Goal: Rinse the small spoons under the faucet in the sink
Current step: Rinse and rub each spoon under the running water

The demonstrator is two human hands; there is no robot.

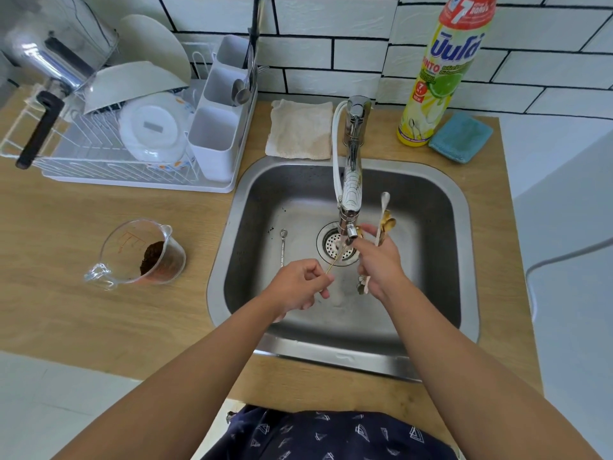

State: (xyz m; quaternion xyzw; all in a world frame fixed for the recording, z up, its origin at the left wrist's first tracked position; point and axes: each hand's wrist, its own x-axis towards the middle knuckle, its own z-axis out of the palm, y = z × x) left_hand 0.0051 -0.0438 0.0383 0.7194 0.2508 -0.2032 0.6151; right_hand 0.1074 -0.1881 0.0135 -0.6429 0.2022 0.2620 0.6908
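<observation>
Wooden counter [109, 313] surrounds the sink [431, 200]. Over its basin, the left hand [298, 287] pinches a thin spoon [336, 258] whose bowl is lost under the faucet [351, 180]; the right hand [381, 263] grips several spoons [384, 220], partly hidden. Another spoon [283, 244] lies left of the drain [335, 245].

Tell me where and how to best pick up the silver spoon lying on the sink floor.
Take the silver spoon by the middle of its thin handle, coming straight down from above with a fingertip pinch across the width. It lies flat on the sink floor, bowl toward the back wall, apart from the drain and both hands, so nothing blocks that approach.
</observation>
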